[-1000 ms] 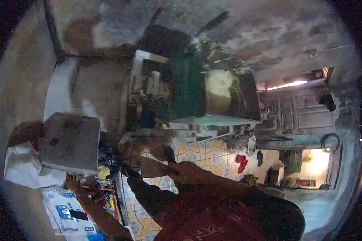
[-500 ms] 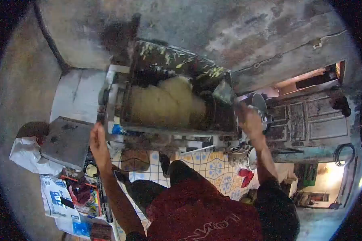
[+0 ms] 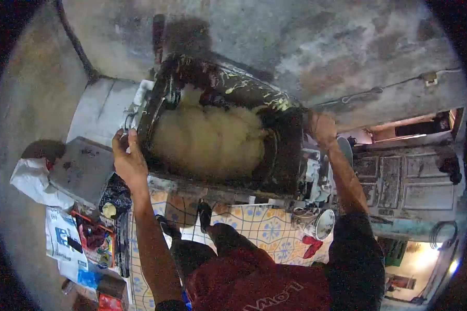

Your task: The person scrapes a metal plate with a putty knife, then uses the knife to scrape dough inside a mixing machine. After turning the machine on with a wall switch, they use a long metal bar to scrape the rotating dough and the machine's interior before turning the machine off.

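Note:
A dark metal trough (image 3: pixel 288 155) of a machine stands in front of me, its rim smeared with pale paste. A big pale lump of dough (image 3: pixel 207 142) fills it. My left hand (image 3: pixel 128 158) grips the trough's left end, fingers curled over a small part there. My right hand (image 3: pixel 321 127) rests on the trough's upper right corner, fingers closed over the rim. Below, my dark trousers and a red shirt (image 3: pixel 254 285) show over a patterned tiled floor (image 3: pixel 264 223).
A grey metal box (image 3: pixel 80 168) and a white bag (image 3: pixel 33 179) sit to the left. Printed packets and a crate of clutter (image 3: pixel 91 241) lie at lower left. A metal vessel (image 3: pixel 321 223) lies under the machine's right end. A wooden door (image 3: pixel 404 179) stands at right.
The view has tilted down onto the trough, and the dough now shows from above. My left hand rose to the trough's left end. My right hand moved onto the upper right corner.

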The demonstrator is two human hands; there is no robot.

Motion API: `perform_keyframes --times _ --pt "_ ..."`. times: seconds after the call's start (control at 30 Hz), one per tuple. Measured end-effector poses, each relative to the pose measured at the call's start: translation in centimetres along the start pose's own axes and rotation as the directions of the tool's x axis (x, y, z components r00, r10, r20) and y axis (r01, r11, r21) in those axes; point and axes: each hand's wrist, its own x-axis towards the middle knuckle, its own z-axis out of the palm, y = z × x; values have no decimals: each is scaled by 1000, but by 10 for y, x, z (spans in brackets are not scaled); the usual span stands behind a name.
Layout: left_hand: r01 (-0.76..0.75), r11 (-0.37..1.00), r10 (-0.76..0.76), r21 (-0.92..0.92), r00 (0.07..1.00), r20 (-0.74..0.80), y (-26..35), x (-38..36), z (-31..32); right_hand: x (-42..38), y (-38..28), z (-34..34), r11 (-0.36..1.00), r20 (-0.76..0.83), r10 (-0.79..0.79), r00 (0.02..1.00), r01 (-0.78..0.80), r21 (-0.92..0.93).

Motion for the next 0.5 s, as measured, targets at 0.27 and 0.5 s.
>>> perform_keyframes --times 0.27,0.5 --pt "66 976 -70 -207 998 -10 -4 0 4 34 -52 10 1000 162 8 987 -7 -6" --pt "-101 995 103 29 989 -109 -13 3 3 44 -66 31 959 110 -281 953 275 68"
